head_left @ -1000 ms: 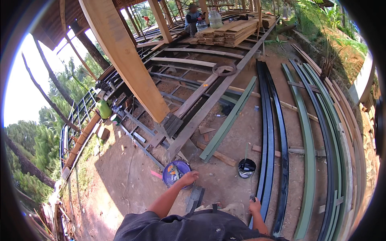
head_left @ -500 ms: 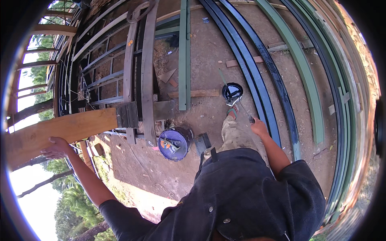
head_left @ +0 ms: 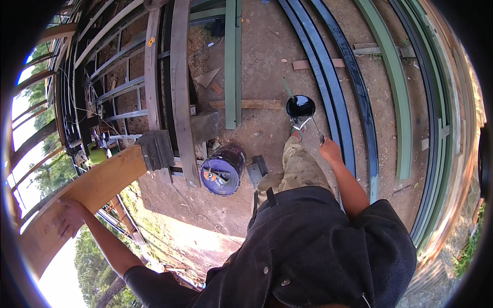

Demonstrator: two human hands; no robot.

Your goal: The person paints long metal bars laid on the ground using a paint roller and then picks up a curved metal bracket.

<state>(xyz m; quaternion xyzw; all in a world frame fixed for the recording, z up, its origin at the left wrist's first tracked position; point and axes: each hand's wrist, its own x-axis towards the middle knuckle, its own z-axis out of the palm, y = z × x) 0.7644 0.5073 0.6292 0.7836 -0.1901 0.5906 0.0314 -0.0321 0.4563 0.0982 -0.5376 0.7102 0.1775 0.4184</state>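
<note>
My left hand (head_left: 73, 215) lies with fingers spread against the broad face of a light brown wooden board (head_left: 102, 185), near its lower edge. My right hand (head_left: 330, 150) is closed round the dark grip of a thin metal rod (head_left: 317, 126), like a paint roller's handle. From that grip the rod runs to a round container of black paint (head_left: 300, 105) on the ground beside my foot; its far end cannot be made out. A green stick (head_left: 287, 87) leans out of the container's far side.
A purple-lidded drum (head_left: 221, 177) with tools on top stands left of my legs. Long black-painted bars (head_left: 328, 77) and green bars (head_left: 393, 92) lie on the right; another green bar (head_left: 232, 66) lies ahead. Metal frames and weathered timbers (head_left: 181, 92) crowd the left.
The view has shifted, so the board and drum appear tilted differently. My left hand stays on the board. The paint surface now looks smooth and dark, and my right hand still grips the rod.
</note>
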